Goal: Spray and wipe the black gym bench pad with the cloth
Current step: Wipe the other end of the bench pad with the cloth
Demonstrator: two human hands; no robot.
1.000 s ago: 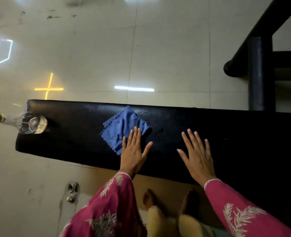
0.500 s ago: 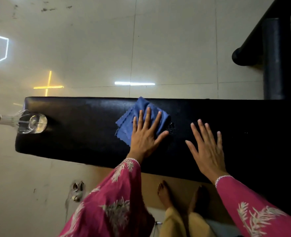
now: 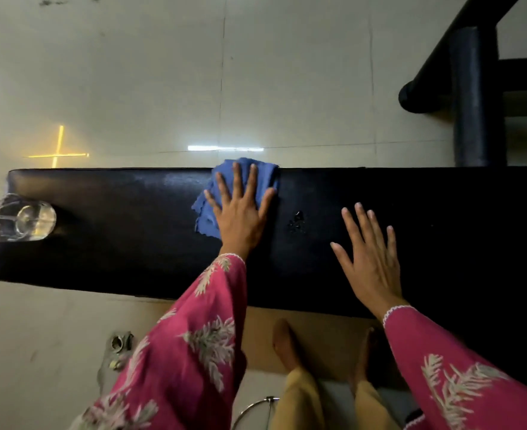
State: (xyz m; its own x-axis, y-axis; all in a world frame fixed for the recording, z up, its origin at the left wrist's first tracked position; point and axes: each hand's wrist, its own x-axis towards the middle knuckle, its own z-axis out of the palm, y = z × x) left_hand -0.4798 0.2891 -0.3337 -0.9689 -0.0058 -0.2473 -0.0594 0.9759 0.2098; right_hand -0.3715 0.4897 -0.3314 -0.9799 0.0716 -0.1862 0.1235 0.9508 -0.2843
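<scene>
The long black bench pad (image 3: 116, 231) runs across the view from left to right. My left hand (image 3: 240, 212) lies flat, fingers spread, pressing a blue cloth (image 3: 208, 209) against the pad's far edge. A patch of spray droplets (image 3: 296, 223) glistens just right of that hand. My right hand (image 3: 369, 262) rests flat and spread on the bare pad, holding nothing. A clear spray bottle (image 3: 26, 218) lies on its side at the pad's left end.
Black metal frame posts (image 3: 473, 97) rise beyond the pad at the right. Pale glossy floor tiles (image 3: 163, 72) surround the bench. My bare feet (image 3: 285, 346) stand under the near edge, with small metal fittings (image 3: 118, 346) on the floor to their left.
My left hand has pushed the cloth away from me, from the pad's middle up to its far edge. The right hand has stayed flat on the pad.
</scene>
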